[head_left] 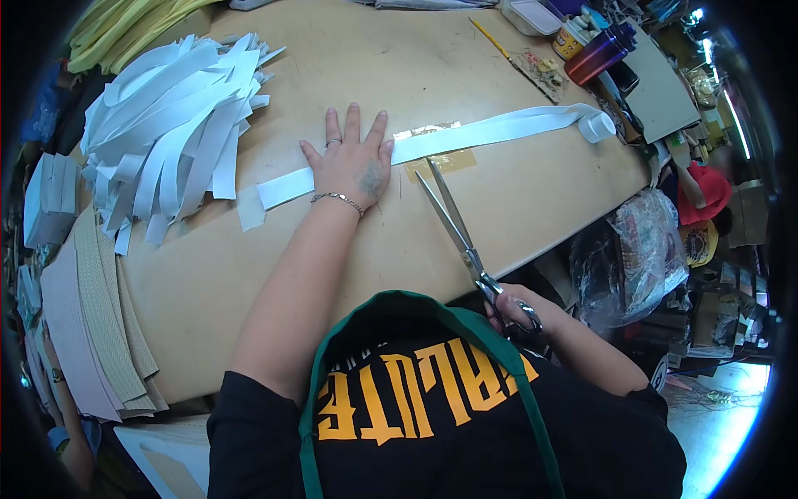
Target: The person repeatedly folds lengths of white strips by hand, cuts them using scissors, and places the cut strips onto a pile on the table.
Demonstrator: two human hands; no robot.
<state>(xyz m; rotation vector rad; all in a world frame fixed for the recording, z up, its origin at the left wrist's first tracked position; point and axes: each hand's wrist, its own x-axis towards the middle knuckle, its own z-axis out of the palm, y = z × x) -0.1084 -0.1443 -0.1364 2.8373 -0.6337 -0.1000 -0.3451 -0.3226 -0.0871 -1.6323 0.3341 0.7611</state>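
My left hand lies flat with its fingers spread, pressing a long white strip onto the table. The strip runs from a piece of clear tape on the left to a small roll on the right. Brownish tape shows beside and beneath it. Near the table's front edge, my right hand is wrapped round the handles of metal scissors. Their blades are slightly apart, with the tips just below the strip, by the brownish tape.
White cut strips form a heap at the left, near yellow material. Curved textured sheets lie at the left edge. A purple bottle, a plastic container and a yellow pencil are at the back right. Another person's arm shows lower left.
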